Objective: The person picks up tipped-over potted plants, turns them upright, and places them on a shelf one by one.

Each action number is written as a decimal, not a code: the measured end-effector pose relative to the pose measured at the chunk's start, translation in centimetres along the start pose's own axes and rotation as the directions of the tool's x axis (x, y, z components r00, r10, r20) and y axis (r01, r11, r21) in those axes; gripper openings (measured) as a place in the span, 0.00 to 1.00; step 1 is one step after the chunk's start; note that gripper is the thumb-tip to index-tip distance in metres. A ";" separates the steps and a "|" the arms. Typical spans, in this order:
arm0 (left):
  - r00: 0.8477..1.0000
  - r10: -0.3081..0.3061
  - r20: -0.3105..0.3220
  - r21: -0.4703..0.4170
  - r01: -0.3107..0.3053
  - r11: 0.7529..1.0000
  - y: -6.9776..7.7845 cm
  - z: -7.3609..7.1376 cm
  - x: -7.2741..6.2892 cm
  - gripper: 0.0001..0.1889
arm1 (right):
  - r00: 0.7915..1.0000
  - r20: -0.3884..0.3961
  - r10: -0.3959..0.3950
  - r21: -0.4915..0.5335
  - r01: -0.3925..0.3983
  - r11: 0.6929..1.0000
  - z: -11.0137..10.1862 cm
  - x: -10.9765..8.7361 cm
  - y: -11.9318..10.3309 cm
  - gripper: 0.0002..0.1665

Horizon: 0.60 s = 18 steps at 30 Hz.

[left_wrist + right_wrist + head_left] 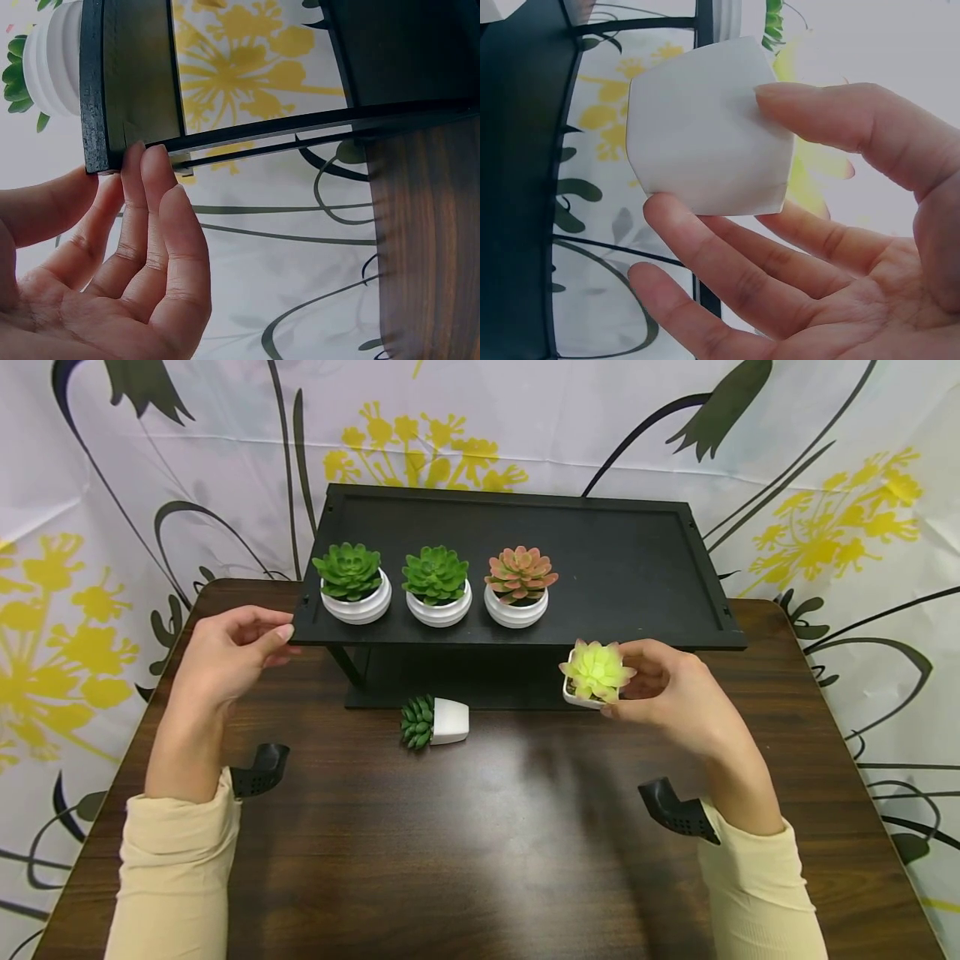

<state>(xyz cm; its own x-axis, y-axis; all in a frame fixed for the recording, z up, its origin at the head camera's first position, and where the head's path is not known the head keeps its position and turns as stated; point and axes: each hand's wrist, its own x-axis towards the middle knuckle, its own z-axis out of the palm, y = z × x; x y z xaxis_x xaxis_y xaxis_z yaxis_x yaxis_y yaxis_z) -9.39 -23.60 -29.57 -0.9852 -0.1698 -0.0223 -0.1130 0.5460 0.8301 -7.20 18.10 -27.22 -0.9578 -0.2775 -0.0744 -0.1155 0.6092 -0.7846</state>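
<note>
My right hand holds a yellow-green potted succulent in front of the black shelf's front edge. Thumb and fingers grip its white square pot, as the right wrist view shows. At the shelf's front left corner, my left hand pinches the edge, thumb at the top board and fingertips under it. On the top board stand two green succulents and a pink-orange one, all in round white pots. Below, a dark green succulent in a white pot lies on its side on the table.
The shelf stands at the back of a dark wooden table, with a lower board under the top. A flower-printed cloth hangs behind. Black wrist mounts stick out from both sleeves.
</note>
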 end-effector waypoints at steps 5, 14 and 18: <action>1.000 0.006 -0.002 0.006 -0.006 1.000 0.0 0.0 0.0 0.13 | 1.000 -0.005 -0.011 -0.028 0.011 1.000 -0.6 0.5 -0.5 0.31; 1.000 0.004 0.012 -0.013 -0.003 1.000 -0.1 -0.1 0.0 0.13 | 1.000 0.004 0.018 -0.028 -0.018 0.999 -1.6 1.2 -1.5 0.32; 1.000 0.004 0.011 -0.006 -0.004 1.000 0.0 -0.1 0.0 0.13 | 1.000 0.008 0.021 -0.033 -0.021 0.999 -2.0 1.4 -1.8 0.32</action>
<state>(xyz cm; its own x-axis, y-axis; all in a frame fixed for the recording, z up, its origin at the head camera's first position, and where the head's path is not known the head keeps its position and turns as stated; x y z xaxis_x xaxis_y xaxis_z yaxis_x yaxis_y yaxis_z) -9.39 -23.71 -29.51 -0.9871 -0.1584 -0.0251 -0.1081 0.5416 0.8337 -8.89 18.10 -24.63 -0.9579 -0.2704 -0.0962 -0.1040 0.6394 -0.7618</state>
